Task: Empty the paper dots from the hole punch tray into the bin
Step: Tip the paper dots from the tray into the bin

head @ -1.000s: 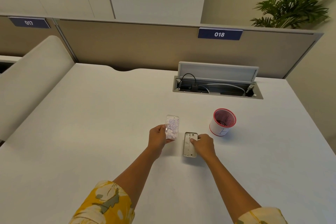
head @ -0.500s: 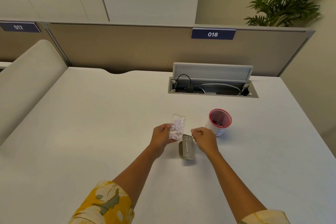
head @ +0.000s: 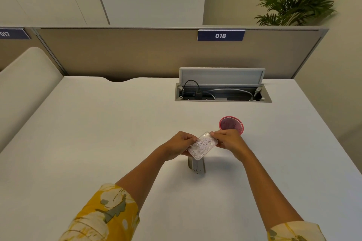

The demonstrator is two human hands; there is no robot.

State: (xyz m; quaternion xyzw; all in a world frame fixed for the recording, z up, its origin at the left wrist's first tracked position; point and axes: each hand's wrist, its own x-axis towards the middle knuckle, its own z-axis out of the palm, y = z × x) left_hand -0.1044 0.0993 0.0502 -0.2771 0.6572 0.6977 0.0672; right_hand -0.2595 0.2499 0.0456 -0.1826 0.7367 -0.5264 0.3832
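A clear plastic hole punch tray (head: 202,147) full of white paper dots is held above the white desk, tilted with its long axis slanting up to the right. My left hand (head: 179,146) grips its lower left end and my right hand (head: 228,140) pinches its upper right end. The grey hole punch body (head: 196,166) lies on the desk just below the tray, partly hidden by it. A small bin (head: 231,124) with a red rim stands just beyond my right hand.
An open cable box (head: 222,92) with cords sits in the desk (head: 98,143) further back. A beige partition (head: 137,53) closes the far edge. A padded divider (head: 23,84) borders the left side, and a plant (head: 299,0) stands behind the partition.
My right hand left the hole punch body and took the tray's right end. The tray rose and turned from upright to slanted, closer to the bin.
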